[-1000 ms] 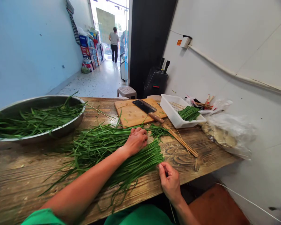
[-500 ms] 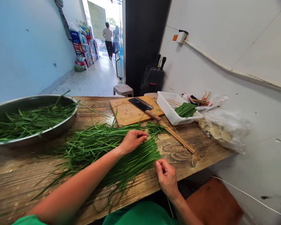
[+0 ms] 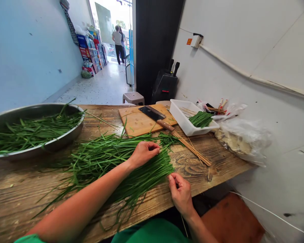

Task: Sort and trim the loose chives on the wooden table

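A thick spread of garlic chives (image 3: 108, 158) lies across the wooden table in front of me, its cut ends to the right. Over the upper part of these ends, my left hand (image 3: 144, 154) is closed in a pinch on chives, its fingertips partly hidden. At the lower right corner of the same ends is my right hand (image 3: 180, 192), thumb and forefinger pressed together. A thin pale bamboo skewer (image 3: 184, 225) shows below that palm and seems to run through the grip; its upper part is hidden.
A metal basin (image 3: 77, 130) of greens stands left. Behind the chives lie a cutting board (image 3: 135, 123), a cleaver (image 3: 152, 112) and loose skewers (image 3: 192, 148). A white plastic box (image 3: 183, 118) with chives and plastic bags (image 3: 245, 135) sit right. Two people stand near the doorway.
Both my hands stay almost where they were, and the chives look the same. In the background, the two people at the doorway have shifted closer together.
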`<action>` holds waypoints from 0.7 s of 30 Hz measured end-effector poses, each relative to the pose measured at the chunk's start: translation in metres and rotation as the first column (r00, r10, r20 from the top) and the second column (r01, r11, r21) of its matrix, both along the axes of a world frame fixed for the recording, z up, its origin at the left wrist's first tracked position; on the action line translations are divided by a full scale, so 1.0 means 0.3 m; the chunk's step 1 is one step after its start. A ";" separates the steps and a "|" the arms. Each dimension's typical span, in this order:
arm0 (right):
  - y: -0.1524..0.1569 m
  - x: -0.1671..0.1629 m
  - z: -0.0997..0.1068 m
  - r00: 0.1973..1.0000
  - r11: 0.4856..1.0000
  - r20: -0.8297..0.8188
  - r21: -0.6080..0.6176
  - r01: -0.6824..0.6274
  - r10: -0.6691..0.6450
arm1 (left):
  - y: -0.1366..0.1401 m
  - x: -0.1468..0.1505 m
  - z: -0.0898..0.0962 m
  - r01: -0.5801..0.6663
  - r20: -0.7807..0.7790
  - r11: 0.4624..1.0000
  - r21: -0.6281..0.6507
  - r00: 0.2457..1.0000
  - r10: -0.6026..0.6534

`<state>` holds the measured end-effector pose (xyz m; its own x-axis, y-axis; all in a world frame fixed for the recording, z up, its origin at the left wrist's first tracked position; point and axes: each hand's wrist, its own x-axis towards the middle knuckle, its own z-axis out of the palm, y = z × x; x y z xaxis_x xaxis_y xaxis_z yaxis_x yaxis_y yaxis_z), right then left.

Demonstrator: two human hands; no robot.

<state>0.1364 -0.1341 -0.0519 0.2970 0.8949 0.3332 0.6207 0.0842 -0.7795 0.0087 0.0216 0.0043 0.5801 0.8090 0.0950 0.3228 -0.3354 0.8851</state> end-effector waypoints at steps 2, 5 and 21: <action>0.000 0.000 -0.001 1.000 1.000 -0.003 -0.004 -0.001 0.001 | 0.001 -0.001 -0.003 0.003 -0.001 1.000 0.008 1.000 -0.003; 0.000 0.000 0.000 1.000 1.000 -0.002 0.004 0.000 0.000 | 0.001 -0.004 -0.003 -0.005 -0.010 1.000 0.030 1.000 0.005; -0.005 -0.005 -0.003 1.000 1.000 -0.021 0.001 0.019 -0.019 | 0.041 -0.055 0.050 0.158 -0.133 0.971 0.182 0.982 -0.135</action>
